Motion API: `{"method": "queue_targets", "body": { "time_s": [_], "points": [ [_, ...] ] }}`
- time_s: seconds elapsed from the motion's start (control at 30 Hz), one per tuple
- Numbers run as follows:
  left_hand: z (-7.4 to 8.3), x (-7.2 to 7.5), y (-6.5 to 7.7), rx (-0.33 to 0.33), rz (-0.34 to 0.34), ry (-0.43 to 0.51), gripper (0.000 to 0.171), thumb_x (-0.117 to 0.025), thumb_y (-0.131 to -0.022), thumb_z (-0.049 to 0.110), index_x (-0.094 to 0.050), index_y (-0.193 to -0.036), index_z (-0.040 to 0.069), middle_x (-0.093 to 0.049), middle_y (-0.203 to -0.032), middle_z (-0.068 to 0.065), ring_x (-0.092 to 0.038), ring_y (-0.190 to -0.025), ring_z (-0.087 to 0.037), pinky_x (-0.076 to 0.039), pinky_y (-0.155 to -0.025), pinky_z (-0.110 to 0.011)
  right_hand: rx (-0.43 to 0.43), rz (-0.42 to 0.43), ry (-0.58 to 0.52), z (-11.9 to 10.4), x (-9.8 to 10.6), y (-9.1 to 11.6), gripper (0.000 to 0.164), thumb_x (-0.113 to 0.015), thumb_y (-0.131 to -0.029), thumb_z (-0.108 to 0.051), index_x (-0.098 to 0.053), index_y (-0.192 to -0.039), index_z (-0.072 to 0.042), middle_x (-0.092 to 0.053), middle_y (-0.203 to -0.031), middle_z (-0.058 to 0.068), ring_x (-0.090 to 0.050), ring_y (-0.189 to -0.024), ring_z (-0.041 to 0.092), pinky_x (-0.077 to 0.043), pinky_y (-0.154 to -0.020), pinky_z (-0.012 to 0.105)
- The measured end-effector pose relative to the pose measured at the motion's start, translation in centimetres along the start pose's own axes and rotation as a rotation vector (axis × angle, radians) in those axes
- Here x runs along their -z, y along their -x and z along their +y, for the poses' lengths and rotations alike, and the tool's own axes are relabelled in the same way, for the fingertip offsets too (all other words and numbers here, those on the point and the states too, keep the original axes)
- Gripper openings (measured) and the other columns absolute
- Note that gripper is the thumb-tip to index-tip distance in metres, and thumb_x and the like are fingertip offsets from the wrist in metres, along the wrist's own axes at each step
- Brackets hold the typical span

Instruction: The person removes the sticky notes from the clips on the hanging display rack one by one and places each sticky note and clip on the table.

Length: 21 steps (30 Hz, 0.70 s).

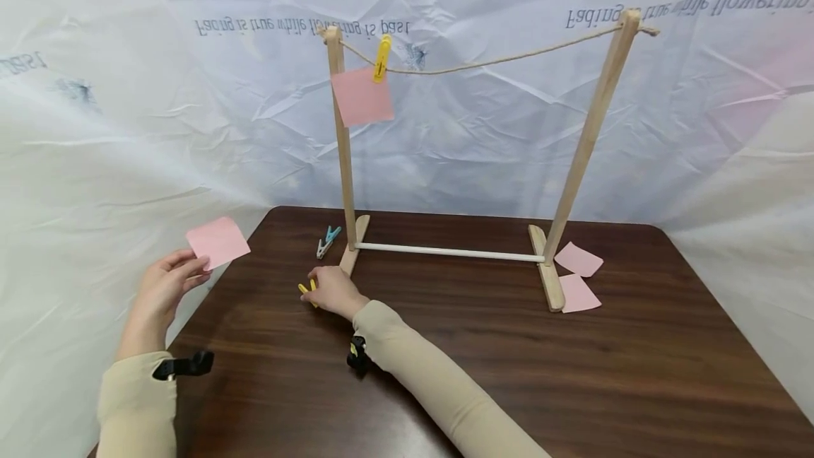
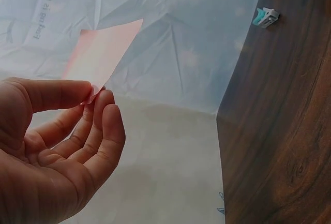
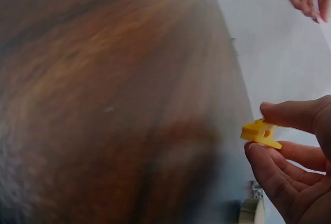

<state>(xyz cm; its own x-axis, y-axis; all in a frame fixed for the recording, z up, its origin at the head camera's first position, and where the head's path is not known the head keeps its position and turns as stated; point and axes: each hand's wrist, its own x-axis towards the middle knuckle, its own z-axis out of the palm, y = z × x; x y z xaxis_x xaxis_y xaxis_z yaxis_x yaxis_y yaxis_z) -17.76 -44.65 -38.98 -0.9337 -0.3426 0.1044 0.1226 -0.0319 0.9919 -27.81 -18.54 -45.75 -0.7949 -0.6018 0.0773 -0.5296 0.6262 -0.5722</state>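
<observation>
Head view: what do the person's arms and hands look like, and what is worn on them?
Plain, long beige sleeves cover both arms: the left sleeve and right sleeve end near the wrists. The left hand and right hand are ungloved. A small black left device and black right device sit by the cuffs.

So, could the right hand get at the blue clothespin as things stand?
Probably not straight away: the right hand pinches a yellow clothespin, so it would likely need freeing first. The blue clothespin lies nearby, with a grey clothespin beside it.
</observation>
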Motion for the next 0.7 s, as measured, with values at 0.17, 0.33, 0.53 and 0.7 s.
{"method": "queue_targets", "body": {
  "time_s": [0.17,0.33,0.53,0.7],
  "points": [
    [0.0,-0.2,0.0,-0.003,-0.003,-0.033,0.016,-0.069,-0.095,0.003,-0.070,-0.090,0.017,-0.069,-0.082,0.006,-0.067,-0.073,-0.007,-0.059,-0.067,-0.020,-0.055,0.012,0.090,-0.1,-0.7,0.0,0.044,-0.080,-0.089,-0.032,-0.069,-0.126,-0.011,-0.071,-0.106,0.000,-0.064,-0.082,0.010,-0.052,-0.070,0.019],
    [-0.1,-0.6,-0.2,-0.004,-0.022,-0.032,0.018,-0.067,-0.095,0.000,-0.069,-0.090,0.017,-0.069,-0.083,0.005,-0.068,-0.073,-0.007,-0.059,-0.067,-0.020,-0.091,0.024,0.056,-0.2,-0.8,-0.1,0.044,-0.078,-0.090,-0.025,-0.066,-0.129,-0.009,-0.066,-0.116,0.006,-0.064,-0.092,0.016,-0.053,-0.073,0.022],
    [-0.1,-1.1,-0.8,0.017,-0.048,-0.047,0.016,-0.068,-0.095,0.001,-0.069,-0.092,0.016,-0.069,-0.083,0.005,-0.068,-0.072,-0.008,-0.058,-0.067,-0.019,-0.104,0.028,0.057,-0.7,-0.3,-0.3,0.039,-0.078,-0.087,-0.017,-0.067,-0.123,-0.006,-0.061,-0.111,0.009,-0.059,-0.085,0.017,-0.050,-0.069,0.022],
    [0.0,-1.6,-0.9,0.039,-0.038,-0.060,0.012,-0.067,-0.095,-0.001,-0.065,-0.098,0.011,-0.069,-0.084,0.005,-0.068,-0.072,-0.008,-0.059,-0.067,-0.020,-0.101,0.027,0.056,-0.7,-0.6,-0.5,0.045,-0.078,-0.086,-0.013,-0.064,-0.128,-0.005,-0.062,-0.113,0.010,-0.059,-0.085,0.017,-0.050,-0.069,0.022]
  ]
}}
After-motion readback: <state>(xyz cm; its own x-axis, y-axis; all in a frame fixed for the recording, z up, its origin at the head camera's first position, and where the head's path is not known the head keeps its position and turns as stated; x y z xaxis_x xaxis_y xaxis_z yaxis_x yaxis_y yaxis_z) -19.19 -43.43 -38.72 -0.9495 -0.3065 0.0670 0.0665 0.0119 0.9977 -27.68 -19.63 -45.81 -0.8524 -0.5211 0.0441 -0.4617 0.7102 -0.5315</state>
